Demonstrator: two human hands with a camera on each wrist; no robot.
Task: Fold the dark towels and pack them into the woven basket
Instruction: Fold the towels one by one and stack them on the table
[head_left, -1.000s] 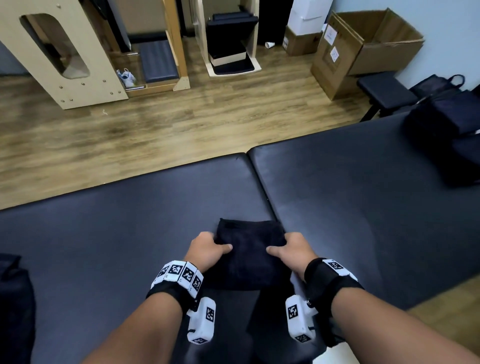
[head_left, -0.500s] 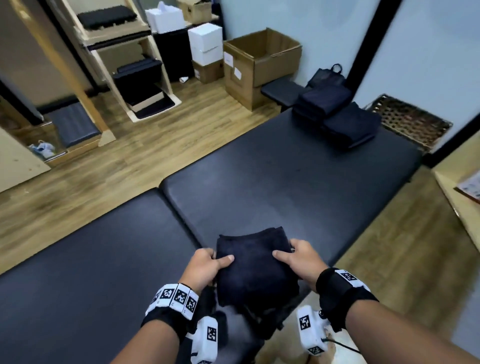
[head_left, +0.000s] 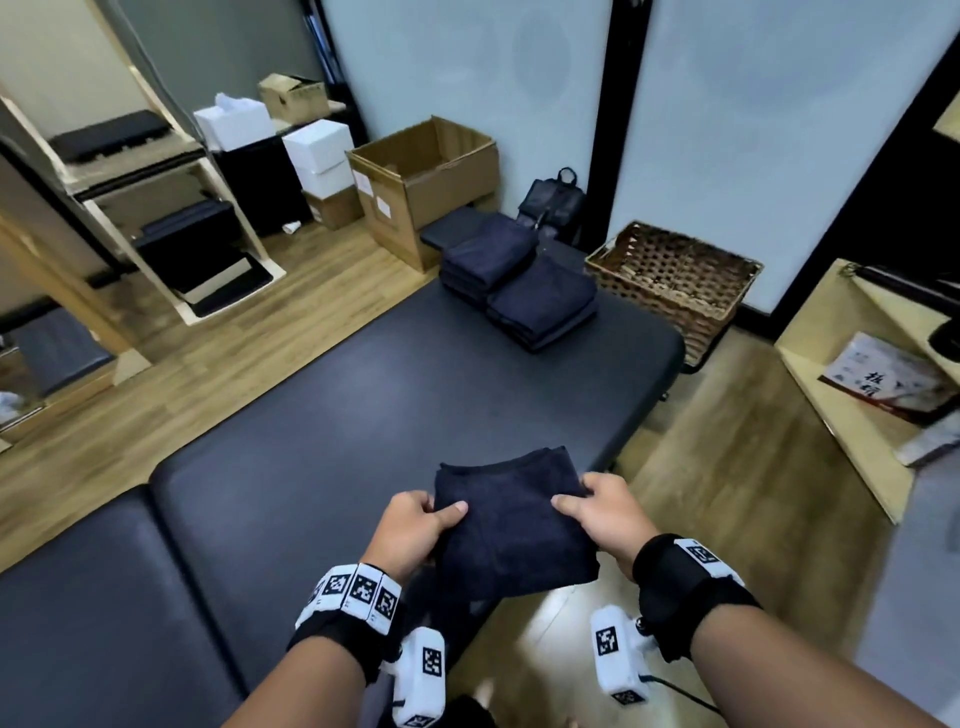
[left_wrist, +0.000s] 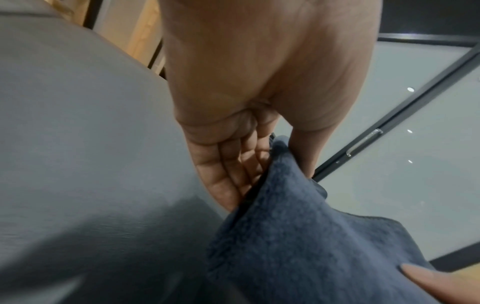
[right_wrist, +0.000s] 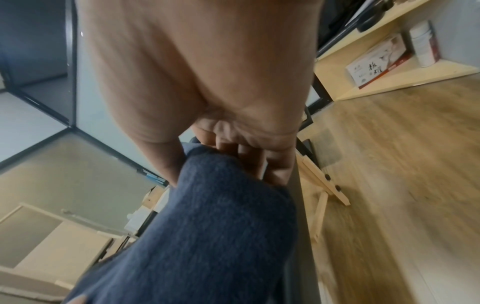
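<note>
A folded dark towel (head_left: 511, 525) hangs in the air above the near right corner of the black padded table (head_left: 332, 426). My left hand (head_left: 415, 525) pinches its left edge, thumb on top and fingers beneath. My right hand (head_left: 597, 512) pinches the right edge the same way. The left wrist view shows my left hand (left_wrist: 259, 156) with fingers under the towel (left_wrist: 298, 236); the right wrist view shows my right hand (right_wrist: 228, 160) gripping the towel (right_wrist: 207, 226). Two stacks of folded dark towels (head_left: 519, 280) lie at the table's far end. The woven basket (head_left: 675, 280) stands just beyond, its inside bare as far as I see.
An open cardboard box (head_left: 426, 182) and white boxes (head_left: 317, 150) stand on the wooden floor at the back. A black bag (head_left: 553, 200) leans by the wall. A light wooden shelf (head_left: 852, 395) with a printed box stands on the right. Wooden frames stand at left.
Both hands have lifted the folded towel off the table and carried it to the right, and my view has turned right so the stacks and basket now show.
</note>
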